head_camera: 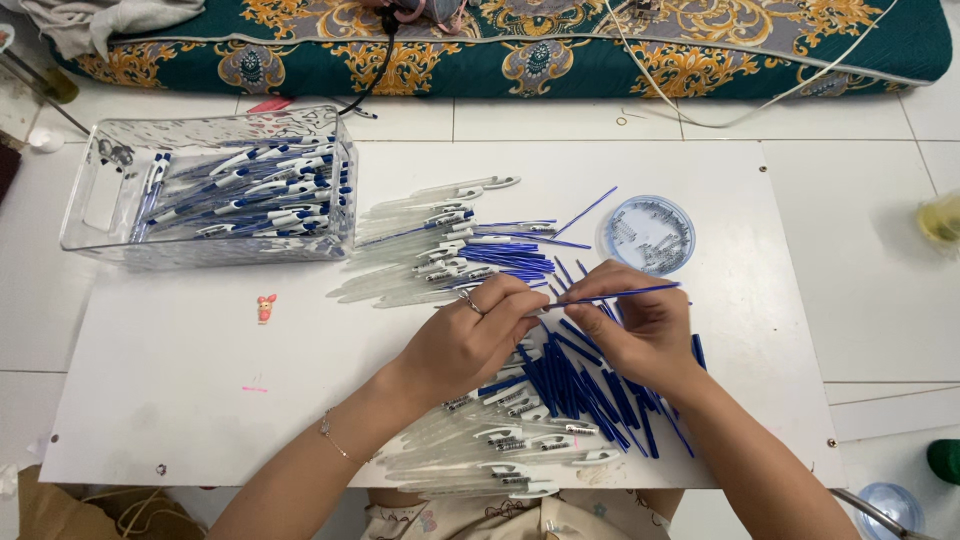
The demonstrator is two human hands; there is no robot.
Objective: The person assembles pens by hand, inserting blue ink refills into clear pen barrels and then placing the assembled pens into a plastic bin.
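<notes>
My right hand point(640, 325) pinches a thin blue ink refill point(625, 294) that points to the right. My left hand point(470, 340), with a ring on one finger, meets the refill's left end with its fingertips; whether it grips a small part there I cannot tell. Both hands hover over a heap of loose blue refills point(580, 385) on a white board point(180, 370). Clear pen barrels with white clips point(500, 445) lie near the board's front edge. More barrels and refills point(450, 250) lie just beyond my hands.
A clear plastic bin point(210, 190) of assembled blue and white pens stands at the back left. A round blue lid holding small metal springs point(650, 233) sits at the back right. A patterned teal mattress point(520, 45) with cables borders the far side. A small pink figure point(265, 307) lies on the board.
</notes>
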